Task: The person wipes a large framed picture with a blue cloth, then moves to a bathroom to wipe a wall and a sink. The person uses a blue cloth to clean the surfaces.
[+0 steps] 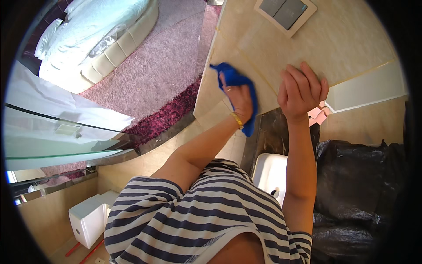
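My left hand (238, 99), with a yellow band at the wrist, holds a blue cloth (232, 76). It presses the cloth on the beige tiled wall (263, 52), near the wall's outer edge. The cloth is slightly blurred and one end hangs below the wrist. My right hand (300, 90) is raised to the right of it, at the tile's lower edge. Its fingers are bent and a little apart, with nothing visible in them. Above both hands is a wall switch plate (286, 15) with grey rockers in a pale frame.
Black plastic sheeting (356, 194) covers something at right. A white basin (270, 171) stands beside my body. A curved glass panel (66, 142) and a white toilet cistern (87, 217) are at left. Beyond lie purple carpet (158, 72) and a bed (95, 36).
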Available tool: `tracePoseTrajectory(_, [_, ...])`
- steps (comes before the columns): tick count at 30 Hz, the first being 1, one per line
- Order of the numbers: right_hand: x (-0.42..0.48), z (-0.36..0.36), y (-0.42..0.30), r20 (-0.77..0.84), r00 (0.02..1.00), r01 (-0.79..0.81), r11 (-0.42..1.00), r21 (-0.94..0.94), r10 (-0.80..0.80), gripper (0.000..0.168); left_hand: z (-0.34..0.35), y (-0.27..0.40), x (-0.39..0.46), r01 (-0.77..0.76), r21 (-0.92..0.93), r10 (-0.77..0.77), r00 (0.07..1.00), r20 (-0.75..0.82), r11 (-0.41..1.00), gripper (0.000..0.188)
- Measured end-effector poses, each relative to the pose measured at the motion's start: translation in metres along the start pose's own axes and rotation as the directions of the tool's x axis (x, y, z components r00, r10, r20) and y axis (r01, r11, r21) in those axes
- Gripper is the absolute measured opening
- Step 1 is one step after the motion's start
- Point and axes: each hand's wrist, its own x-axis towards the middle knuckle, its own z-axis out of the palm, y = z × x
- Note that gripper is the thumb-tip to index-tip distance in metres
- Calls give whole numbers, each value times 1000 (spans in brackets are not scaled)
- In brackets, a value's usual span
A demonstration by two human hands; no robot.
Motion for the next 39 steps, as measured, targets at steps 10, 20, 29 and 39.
tracePoseTrajectory(10, [1,-5,-3,22,1000,9,1000,-14,-8,14,-23,27,4,-660,51,618,725,305,749,57])
tracePoseTrajectory(20, [1,-3,1,23,1000,1,1000,-6,-1,14,-41,24,26,-349,-260,418,859,297,901,63])
tracePoseTrajectory(29, [0,-6,1,38,999,15,1000,12,-15,13,-16,52,13,-652,-11,631,730,263,758,47])
tracePoseTrajectory(39, [-2,-1,2,26,999,31,999,44,-32,13,-27,9,-8,-604,-2,579,764,284,797,47])
